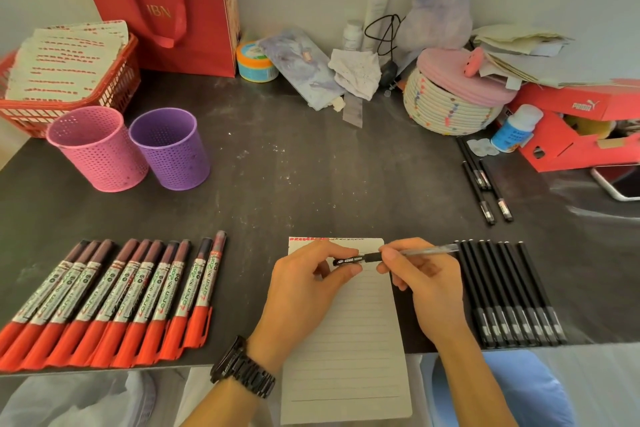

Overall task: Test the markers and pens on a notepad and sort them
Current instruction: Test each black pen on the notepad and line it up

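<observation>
Pen [426, 249]: black, held level just above the top of the notepad; cap [349, 260] to the left, clear barrel to the right.
Left hand [304, 284]: fingers [346, 270] pinched on the cap.
Right hand [426, 277]: fingers [388, 255] clamped on the barrel, just beside the cap.
Step, as judged: cap either coming off for a test stroke or going back on; which one could not be told.
Handling: pull or push straight along the barrel, no twist; keep the grips close to the joint; keep the tip clear of the skin; scribble on a blank line.
Notepad [353, 340]: lined, on the worktop [294, 184] at its near edge, under both hands; red marks along the top, lines below blank.
Markers [114, 298]: red-capped, in a row at left.
Pen row [512, 295]: black, side by side at right.
Loose pens [485, 184]: three, farther back at right, well apart from the row.
Cups [97, 149]: pink and purple, upright, back left; likely the sorting bins.
</observation>
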Motion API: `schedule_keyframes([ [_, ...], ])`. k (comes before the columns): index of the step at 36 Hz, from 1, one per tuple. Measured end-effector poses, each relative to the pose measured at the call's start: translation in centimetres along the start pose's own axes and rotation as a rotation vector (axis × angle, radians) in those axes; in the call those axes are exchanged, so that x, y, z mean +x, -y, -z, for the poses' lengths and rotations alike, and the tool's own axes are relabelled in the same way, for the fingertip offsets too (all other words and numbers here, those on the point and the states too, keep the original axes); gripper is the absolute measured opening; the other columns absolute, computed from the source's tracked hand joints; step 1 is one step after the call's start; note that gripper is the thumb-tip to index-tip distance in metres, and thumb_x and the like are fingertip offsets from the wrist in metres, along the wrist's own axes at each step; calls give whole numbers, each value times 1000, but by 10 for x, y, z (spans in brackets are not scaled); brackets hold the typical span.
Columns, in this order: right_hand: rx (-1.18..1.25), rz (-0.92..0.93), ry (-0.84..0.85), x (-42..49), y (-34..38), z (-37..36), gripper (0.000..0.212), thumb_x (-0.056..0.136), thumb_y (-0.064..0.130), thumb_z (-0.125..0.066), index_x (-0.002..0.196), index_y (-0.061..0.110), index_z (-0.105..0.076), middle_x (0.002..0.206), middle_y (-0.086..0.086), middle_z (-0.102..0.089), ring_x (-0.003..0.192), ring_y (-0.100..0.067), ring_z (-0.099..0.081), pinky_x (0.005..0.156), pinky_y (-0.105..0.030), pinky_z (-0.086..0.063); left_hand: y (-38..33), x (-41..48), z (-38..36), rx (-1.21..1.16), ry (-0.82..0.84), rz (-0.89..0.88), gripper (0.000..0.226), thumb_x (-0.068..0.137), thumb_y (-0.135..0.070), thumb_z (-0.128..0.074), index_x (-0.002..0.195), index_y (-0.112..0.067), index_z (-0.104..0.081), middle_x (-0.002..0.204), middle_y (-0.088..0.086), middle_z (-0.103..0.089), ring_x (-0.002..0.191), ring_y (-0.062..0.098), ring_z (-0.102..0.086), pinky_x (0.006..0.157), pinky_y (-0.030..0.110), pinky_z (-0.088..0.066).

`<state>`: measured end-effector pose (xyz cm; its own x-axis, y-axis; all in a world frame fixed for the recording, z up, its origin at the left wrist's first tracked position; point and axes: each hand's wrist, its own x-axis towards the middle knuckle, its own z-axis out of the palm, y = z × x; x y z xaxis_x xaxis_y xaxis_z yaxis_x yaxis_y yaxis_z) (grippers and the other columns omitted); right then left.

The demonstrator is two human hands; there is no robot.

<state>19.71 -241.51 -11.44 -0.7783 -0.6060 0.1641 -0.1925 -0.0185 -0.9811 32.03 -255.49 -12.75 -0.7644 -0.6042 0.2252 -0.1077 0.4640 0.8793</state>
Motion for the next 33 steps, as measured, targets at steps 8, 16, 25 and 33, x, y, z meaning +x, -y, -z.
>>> schedule_keyframes([
  [8, 8, -9, 41, 1, 4, -2, 14, 86, 21, -68, 93, 11, -75, 74, -6, -75, 61, -6, -64, 56, -16, -49, -2, 0, 3, -93, -10, 52, 27, 74, -29, -84, 90, -47, -72, 82, -29, -67, 69, 4, -57, 63, 9, -42],
  [16, -35, -66, 47, -1, 3, -7, 18, 89, 12, -75, 95, 30, -77, 83, -6, -76, 72, -21, -68, 62, -22, -54, -1, 3, 1, -18, -31, -39, 17, 76, -42, -76, 92, -47, -73, 88, -29, -69, 80, 5, -62, 67, 10, -45],
  [25, 8, -120, -119, -7, 10, -1, 4, 99, 18, -64, 99, 20, -68, 86, -5, -74, 72, -16, -69, 57, -28, -54, 4, 2, -4, 215, 112, 40, 48, 82, -44, -74, 117, -60, -44, 98, -39, -58, 97, -13, -53, 79, 13, -45],
  [33, -179, -238, -196, -11, 38, 97, 7, 100, 16, -60, 94, 14, -65, 79, -1, -75, 76, -15, -74, 67, -26, -60, 13, -1, -8, 377, 150, -66, 7, 85, -47, -70, 91, -50, -66, 104, -41, -54, 106, -11, -45, 87, 13, -39],
])
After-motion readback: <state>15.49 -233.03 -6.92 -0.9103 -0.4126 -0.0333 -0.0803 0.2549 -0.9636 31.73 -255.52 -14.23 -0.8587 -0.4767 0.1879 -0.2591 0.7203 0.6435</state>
